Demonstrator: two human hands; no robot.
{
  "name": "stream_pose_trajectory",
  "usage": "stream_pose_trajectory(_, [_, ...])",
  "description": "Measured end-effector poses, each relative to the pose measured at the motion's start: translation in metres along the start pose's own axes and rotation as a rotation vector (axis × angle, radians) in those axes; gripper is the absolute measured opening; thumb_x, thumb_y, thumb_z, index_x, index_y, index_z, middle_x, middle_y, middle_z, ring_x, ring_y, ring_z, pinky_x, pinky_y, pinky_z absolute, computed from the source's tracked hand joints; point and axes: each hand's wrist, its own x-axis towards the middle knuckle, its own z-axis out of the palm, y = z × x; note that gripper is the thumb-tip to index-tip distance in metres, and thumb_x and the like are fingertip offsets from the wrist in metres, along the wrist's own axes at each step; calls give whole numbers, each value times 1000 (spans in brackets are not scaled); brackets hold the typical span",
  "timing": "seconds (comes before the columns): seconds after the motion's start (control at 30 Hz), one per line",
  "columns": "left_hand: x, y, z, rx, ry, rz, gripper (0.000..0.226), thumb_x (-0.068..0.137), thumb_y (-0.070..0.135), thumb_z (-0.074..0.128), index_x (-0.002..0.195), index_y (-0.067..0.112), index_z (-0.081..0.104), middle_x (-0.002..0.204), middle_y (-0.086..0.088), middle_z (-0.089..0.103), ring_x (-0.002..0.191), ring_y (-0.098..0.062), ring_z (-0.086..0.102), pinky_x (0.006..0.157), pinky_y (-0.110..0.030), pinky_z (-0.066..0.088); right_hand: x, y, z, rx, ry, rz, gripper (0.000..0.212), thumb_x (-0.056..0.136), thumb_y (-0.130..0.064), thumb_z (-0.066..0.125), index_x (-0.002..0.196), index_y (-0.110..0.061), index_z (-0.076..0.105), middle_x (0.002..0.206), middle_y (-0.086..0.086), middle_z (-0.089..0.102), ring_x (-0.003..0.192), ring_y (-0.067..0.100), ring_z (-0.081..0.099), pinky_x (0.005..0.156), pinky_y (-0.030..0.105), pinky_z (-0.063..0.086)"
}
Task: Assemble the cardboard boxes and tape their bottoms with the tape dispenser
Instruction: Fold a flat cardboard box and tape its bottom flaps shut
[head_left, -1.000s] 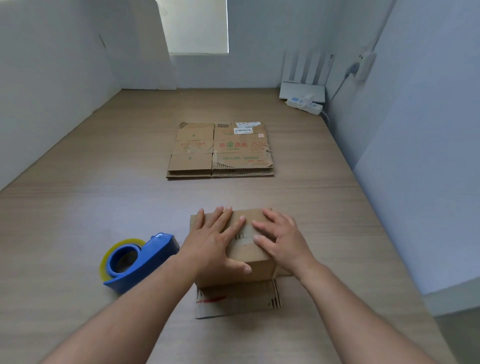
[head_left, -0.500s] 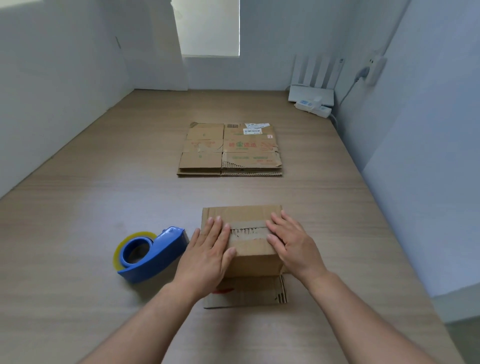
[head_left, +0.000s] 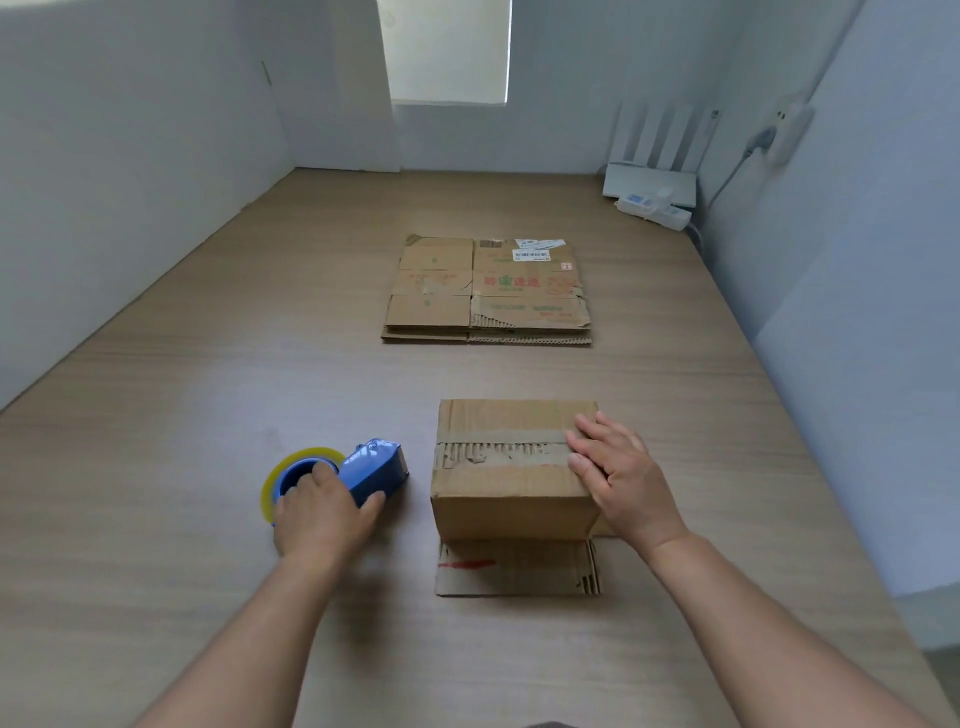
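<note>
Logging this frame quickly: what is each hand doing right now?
Left hand: grips the tape dispenser.
Right hand: open, flat on the cardboard box.

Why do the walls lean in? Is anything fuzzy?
Head view: the wide lens tilts the walls inward; head view: the left arm looks soft, the flat cardboard sharp; head view: the window glows bright, shadows are faint.

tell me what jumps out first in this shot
The cardboard box stands near centre, flaps folded shut on top, the right hand resting flat on its right side. Just left, the left hand grips the blue tape dispenser. Farther back lies a stack of flattened cardboard boxes.
</note>
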Motion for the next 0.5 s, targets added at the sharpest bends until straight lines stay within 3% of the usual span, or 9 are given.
stream_pose_trajectory(0.1, [13, -6, -3, 103, -119, 23, 44, 84, 52, 58, 108, 15, 52, 98, -2, 65, 90, -21, 61, 77, -29, 45, 0, 0, -2, -2, -25, 0, 41, 86, -32, 51, 118, -12, 67, 132, 4, 58, 131, 25, 43, 109, 28, 24])
stream_pose_trajectory(0.2, [24, -12, -14, 21, -139, 33, 35, 81, 50, 62, 98, 20, 58, 82, 2, 60, 78, -20, 58, 59, -27, 39, 1, -1, -4, -8, -33, -3, 41, 86, -31, 51, 119, -10, 66, 132, 5, 58, 131, 24, 43, 110, 30, 25])
stream_pose_trajectory(0.37, [25, -1, -71, -422, -114, 60, 45, 73, 56, 70, 87, 15, 62, 81, -4, 63, 75, -23, 59, 66, -34, 47, 1, -2, -4, -28, -27, -23, 43, 87, -35, 49, 118, -11, 66, 132, 5, 58, 131, 24, 43, 110, 30, 25])
stream_pose_trajectory(0.43, [14, 17, -100, -561, -148, 205, 32, 76, 46, 75, 85, 18, 63, 83, -2, 65, 76, -20, 61, 63, -33, 47, 1, -1, -2, -13, -9, -22, 47, 87, -41, 46, 115, -10, 69, 129, 6, 61, 127, 27, 47, 108, 33, 28])
stream_pose_trajectory(0.5, [1, 38, -118, -527, -272, 387, 22, 77, 40, 76, 88, 25, 64, 84, 2, 67, 77, -17, 64, 63, -30, 50, 1, 0, -1, -10, 13, -21, 50, 86, -42, 43, 111, -10, 71, 125, 8, 63, 124, 29, 50, 107, 38, 34])
